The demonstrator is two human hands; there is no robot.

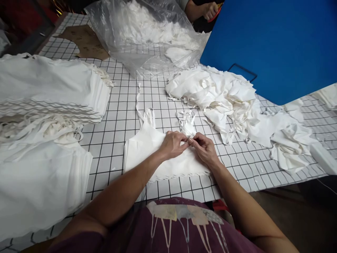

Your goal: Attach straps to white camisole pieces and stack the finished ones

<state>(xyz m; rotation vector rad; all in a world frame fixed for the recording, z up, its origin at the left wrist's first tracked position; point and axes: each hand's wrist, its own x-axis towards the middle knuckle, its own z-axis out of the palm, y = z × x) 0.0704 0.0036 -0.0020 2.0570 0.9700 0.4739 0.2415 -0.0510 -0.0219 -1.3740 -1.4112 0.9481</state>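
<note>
A white strappy camisole (147, 144) lies flat before me on top of others like it, its thin straps pointing away from me. My left hand (173, 144) and my right hand (204, 147) meet over its upper right part. The fingers of both are pinched together on the camisole's top edge, near the base of the right-hand straps. Exactly which bit of cloth or strap sits between the fingertips is too small to make out. One long strap (138, 100) stretches away from the left shoulder.
Tall stacks of folded white garments (52, 84) stand on the left. A loose heap of white garments (213, 88) spreads to the right, below a big blue board (268, 45). Behind is a clear plastic bag (105, 24) of white cloth. Another person's hand (210, 11) holds something red.
</note>
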